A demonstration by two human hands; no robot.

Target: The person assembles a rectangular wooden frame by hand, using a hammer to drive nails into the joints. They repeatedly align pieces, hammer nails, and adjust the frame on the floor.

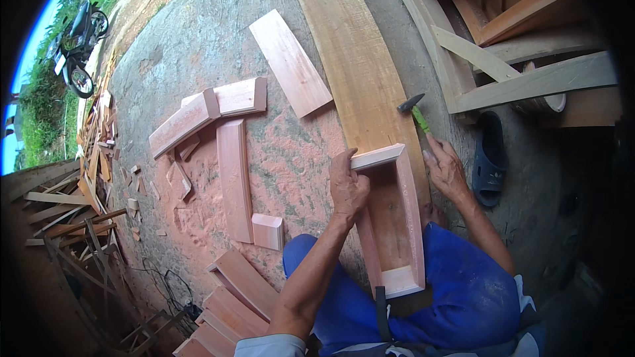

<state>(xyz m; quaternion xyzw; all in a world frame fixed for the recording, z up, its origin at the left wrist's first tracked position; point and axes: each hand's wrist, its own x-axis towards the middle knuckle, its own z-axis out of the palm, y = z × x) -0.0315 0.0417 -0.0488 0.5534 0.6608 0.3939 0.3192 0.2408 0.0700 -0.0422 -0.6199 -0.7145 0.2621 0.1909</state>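
- Head view: the left hand [350, 187] is clasping the wooden frame [411, 218] by its far-left corner, apparently steadying it.
- The right hand [447, 169] is clenching a green-handled hammer [419, 119].
- The frame is lying over a plank [357, 46], seemingly for backing, its long axis pointing away between the legs [463, 284], leaning slightly left.

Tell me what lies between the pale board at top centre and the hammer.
In the head view, the long brown plank lies between that pale board and the hammer in the right hand.
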